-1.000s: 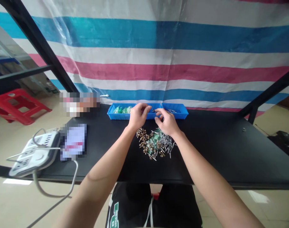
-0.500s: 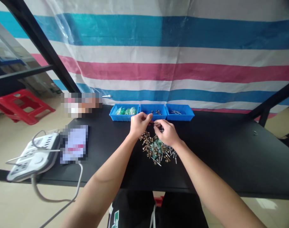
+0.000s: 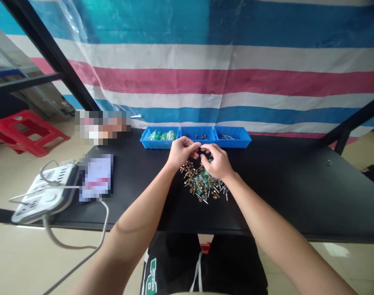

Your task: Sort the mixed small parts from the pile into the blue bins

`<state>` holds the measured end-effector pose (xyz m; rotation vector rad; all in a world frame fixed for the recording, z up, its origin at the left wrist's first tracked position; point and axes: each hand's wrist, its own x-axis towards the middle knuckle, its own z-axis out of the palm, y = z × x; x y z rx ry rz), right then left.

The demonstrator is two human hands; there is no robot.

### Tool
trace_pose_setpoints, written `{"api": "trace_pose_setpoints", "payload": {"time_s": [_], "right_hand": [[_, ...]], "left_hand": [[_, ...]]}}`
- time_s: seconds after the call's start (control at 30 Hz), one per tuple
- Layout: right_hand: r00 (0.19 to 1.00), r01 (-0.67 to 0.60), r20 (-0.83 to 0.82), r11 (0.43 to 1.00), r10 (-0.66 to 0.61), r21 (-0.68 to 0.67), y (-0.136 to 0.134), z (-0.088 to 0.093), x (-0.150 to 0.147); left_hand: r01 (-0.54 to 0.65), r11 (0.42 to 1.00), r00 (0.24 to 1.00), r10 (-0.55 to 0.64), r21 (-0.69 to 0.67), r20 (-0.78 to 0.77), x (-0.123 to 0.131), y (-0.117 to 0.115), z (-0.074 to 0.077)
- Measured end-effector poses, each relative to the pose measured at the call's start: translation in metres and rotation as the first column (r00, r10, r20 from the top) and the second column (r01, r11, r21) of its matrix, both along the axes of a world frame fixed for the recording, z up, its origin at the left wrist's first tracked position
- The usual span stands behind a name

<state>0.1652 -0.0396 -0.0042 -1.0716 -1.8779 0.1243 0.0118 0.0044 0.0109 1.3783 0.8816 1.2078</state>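
Observation:
My left hand [image 3: 181,153] is closed in a pinch above the far edge of a mixed pile of small hardware [image 3: 202,184]. Its fingertips meet those of my right hand [image 3: 217,162], which is curled with thumb and fingers bent inward. Anything between the fingertips is too small or hidden to make out. The pile holds brass-coloured screws, silver pins and greenish clear pieces; my right hand covers part of it. Just behind my hands stand a blue bin [image 3: 159,144] with green packets, a middle blue bin [image 3: 187,132] with a few brass-coloured screws, and a right blue bin [image 3: 240,143] with silver pins.
On the left of the black table [image 3: 285,192] lie a white power strip [image 3: 47,190] with cables and a blurred flat item [image 3: 97,176]. A small metal piece [image 3: 329,162] lies far right. Black frame posts [image 3: 73,88] flank the striped sheet [image 3: 162,80]. A red stool [image 3: 27,131] stands left.
The camera view has tilted down slightly, so the scene sits higher. My left fingers have shifted a little and more of them show; both hands stay together above the pile.

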Motion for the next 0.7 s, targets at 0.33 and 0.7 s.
{"api": "trace_pose_setpoints", "payload": {"time_s": [0.33,0.7], "right_hand": [[0.912,-0.294,-0.363,0.921,0.191,-0.255,-0.0030,0.0073,-0.0014],[0.920,-0.256,-0.377,0.895,0.109,-0.365,0.0034,0.0067,0.0040]], "left_hand": [[0.043,0.989,0.993,-0.027,0.143,-0.115,-0.0037,0.0035,-0.0067],[-0.040,0.967,0.968,0.100,0.254,-0.229,-0.0051,0.0001,-0.0042]]}}
